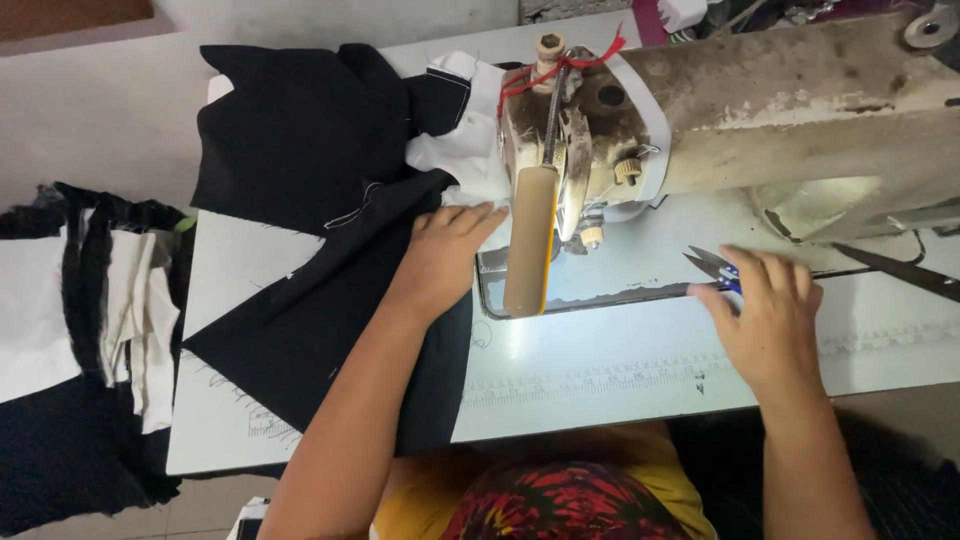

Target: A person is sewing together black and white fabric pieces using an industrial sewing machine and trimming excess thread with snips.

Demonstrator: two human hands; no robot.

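Note:
My left hand (pixel 445 250) lies flat, fingers together, on a piece of black fabric (pixel 300 200) spread over the white sewing table (pixel 600 370), just left of the machine's needle area. A white cloth piece (pixel 460 150) shows under the black fabric by the machine head. My right hand (pixel 765 310) rests on the table to the right of the needle plate, its fingers on small blue-handled thread snips (pixel 715 268) whose blades point left. The worn cream sewing machine (pixel 760 110) spans the upper right.
A stack of black and white cloth pieces (pixel 80 330) hangs to the left of the table. Red thread (pixel 560 65) is tied at the machine's top. A printed ruler strip (pixel 620 375) runs along the table's front. A dark metal bar (pixel 900 270) lies at right.

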